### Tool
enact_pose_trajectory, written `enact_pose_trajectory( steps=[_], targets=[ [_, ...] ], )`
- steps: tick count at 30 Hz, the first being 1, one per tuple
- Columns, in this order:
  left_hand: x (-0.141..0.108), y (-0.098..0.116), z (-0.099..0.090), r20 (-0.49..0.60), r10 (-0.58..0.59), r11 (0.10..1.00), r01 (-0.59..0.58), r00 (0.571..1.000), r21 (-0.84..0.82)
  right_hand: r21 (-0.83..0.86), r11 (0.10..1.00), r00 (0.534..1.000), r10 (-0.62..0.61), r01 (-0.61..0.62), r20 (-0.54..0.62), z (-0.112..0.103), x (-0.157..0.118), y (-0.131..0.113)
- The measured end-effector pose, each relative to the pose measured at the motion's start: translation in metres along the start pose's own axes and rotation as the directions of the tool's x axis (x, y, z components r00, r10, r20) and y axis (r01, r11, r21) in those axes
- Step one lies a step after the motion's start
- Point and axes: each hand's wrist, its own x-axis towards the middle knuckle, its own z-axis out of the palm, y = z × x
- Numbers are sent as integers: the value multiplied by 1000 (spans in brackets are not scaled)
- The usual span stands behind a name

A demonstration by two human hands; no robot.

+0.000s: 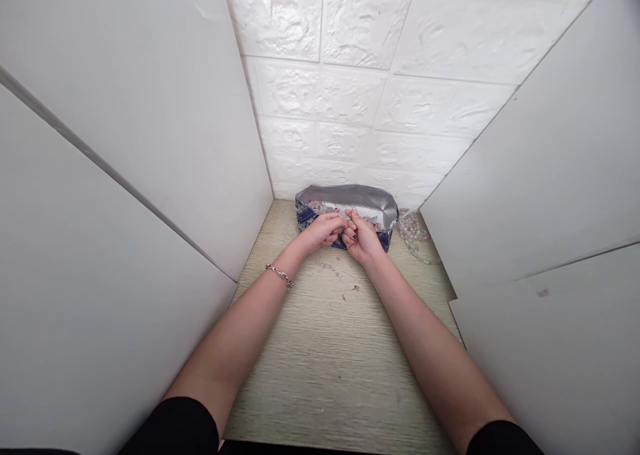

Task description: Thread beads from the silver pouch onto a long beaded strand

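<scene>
My left hand [324, 231] and my right hand [362, 238] meet at the front edge of a blue bag [303, 217] with a silver lining. Both hands have their fingers pinched together, the fingertips almost touching. Whatever lies between them is too small to make out. Inside the bag, small clear, pink and red beads [320, 206] lie behind my hands, which partly hide them. A silver chain bracelet [280, 276] circles my left wrist.
Strings of pale beads [413, 231] lie to the right of the bag. A few loose beads [355, 288] are scattered on the wood-grain tabletop [320, 362]. White panels [165, 142] [540, 188] stand on both sides, with a white brick-patterned wall [345, 95] behind.
</scene>
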Motion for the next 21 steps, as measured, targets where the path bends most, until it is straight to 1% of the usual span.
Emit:
enact_pose_trajectory(
  steps=[4, 16, 21],
  targets=[
    [0, 1, 0, -16, -14, 1000, 14, 1000, -2, -16, 1000, 1000, 5, -5, -19, 0, 0, 0],
    [0, -1, -1, -10, 8, 1000, -9, 1000, -28, -27, 1000, 1000, -3, 2, -26, 4, -3, -1],
    [1, -2, -1, -27, 2, 999, -3, 1000, -38, -22, 1000, 999, 5, -6, -34, 3, -2, -1]
  ],
)
